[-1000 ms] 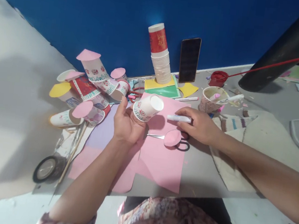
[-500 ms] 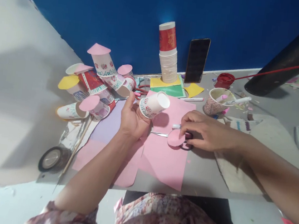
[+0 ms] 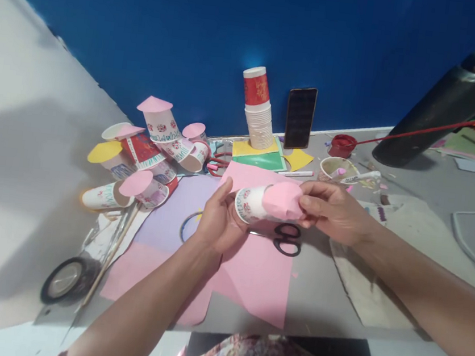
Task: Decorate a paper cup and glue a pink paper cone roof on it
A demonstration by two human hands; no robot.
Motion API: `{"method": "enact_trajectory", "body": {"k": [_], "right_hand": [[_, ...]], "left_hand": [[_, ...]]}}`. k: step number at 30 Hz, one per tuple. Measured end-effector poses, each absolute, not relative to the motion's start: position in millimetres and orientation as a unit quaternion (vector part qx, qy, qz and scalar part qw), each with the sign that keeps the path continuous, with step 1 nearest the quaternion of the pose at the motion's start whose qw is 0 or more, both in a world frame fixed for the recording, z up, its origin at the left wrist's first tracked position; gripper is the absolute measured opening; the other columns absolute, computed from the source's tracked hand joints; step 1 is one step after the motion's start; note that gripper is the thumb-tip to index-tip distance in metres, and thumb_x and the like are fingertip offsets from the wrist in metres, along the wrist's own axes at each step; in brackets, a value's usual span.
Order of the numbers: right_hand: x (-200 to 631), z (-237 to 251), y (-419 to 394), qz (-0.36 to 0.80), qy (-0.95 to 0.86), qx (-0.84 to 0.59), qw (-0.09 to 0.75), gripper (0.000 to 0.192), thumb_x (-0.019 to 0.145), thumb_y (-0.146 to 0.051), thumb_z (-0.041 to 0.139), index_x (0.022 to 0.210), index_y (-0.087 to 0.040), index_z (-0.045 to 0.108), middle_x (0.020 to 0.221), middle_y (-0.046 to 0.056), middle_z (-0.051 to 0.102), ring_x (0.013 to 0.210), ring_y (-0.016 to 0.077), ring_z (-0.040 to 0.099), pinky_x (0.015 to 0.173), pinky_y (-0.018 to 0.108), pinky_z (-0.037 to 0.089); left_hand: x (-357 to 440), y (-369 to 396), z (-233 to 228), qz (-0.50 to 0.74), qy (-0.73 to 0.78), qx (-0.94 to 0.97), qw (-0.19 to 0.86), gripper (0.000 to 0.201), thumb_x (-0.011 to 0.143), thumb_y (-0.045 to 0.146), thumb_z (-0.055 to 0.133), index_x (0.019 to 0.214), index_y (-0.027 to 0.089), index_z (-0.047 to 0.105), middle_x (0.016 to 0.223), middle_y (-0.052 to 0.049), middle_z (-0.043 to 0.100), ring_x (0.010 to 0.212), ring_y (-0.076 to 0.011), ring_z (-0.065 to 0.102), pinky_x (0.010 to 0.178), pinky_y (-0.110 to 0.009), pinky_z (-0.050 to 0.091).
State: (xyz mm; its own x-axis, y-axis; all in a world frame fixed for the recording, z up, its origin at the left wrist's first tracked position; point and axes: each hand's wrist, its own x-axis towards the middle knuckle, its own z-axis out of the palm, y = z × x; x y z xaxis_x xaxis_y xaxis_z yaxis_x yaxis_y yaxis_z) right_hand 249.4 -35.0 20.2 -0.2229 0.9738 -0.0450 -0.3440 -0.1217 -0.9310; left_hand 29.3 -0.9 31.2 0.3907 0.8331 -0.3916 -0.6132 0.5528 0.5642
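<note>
In my left hand [image 3: 225, 218] lies a white paper cup [image 3: 253, 204] with red and green drawings, tilted with its base to the right. My right hand [image 3: 331, 212] pinches a pink paper cone [image 3: 283, 200] by its right side. The cone sits against the cup's base end and covers part of it. Below the cup, black-handled scissors [image 3: 288, 240] rest on pink paper sheets [image 3: 258, 277]. A roll of tape [image 3: 189, 225] shows beside my left wrist, partly hidden by it.
Decorated cups with paper cones [image 3: 157, 126] cluster at the left. At the back stand a tall cup stack [image 3: 259, 112], a phone [image 3: 300, 117] and a black flask [image 3: 438, 109]. A pen cup [image 3: 337, 169] is at right, a tape roll [image 3: 63, 280] at the left edge.
My right hand has lifted the pink cone off the scissors and brought it up to the cup's base. My left hand and the cup have shifted slightly right and down in view.
</note>
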Motion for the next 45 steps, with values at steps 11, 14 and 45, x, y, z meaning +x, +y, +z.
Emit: {"method": "enact_trajectory", "body": {"k": [11,14,45], "right_hand": [[246,19,-32,0.647,-0.363,-0.433,0.513,0.046,0.063,-0.041,0.099,0.095,-0.017,0.077,0.064,-0.004,0.066,0.048,0.0070,0.057,0.045,0.020,0.048],[244,17,-32,0.633,-0.382,-0.435,0.514,0.043,0.065,-0.042,0.098,0.094,-0.018,0.077,0.064,-0.004,0.065,0.048,0.0074,0.056,0.045,0.021,0.047],[234,13,-52,0.188,-0.769,-0.401,0.460,0.049,0.106,-0.047,0.055,0.151,-0.028,0.057,0.152,0.012,0.064,0.144,0.0300,0.056,0.122,0.054,0.043]], "left_hand": [[38,-16,26,0.357,0.286,0.135,0.879,0.075,0.108,0.050,0.036,0.150,-0.011,0.046,0.119,-0.031,0.077,0.113,-0.0404,0.076,0.105,-0.055,0.056],[37,-16,25,0.359,0.278,0.120,0.883,0.075,0.108,0.050,0.036,0.152,-0.011,0.042,0.118,-0.031,0.077,0.110,-0.0402,0.077,0.102,-0.053,0.057],[40,-20,26,0.364,0.280,0.084,0.885,0.066,0.109,0.046,0.034,0.149,-0.003,0.050,0.105,-0.022,0.081,0.091,-0.0322,0.079,0.087,-0.043,0.060]]}}
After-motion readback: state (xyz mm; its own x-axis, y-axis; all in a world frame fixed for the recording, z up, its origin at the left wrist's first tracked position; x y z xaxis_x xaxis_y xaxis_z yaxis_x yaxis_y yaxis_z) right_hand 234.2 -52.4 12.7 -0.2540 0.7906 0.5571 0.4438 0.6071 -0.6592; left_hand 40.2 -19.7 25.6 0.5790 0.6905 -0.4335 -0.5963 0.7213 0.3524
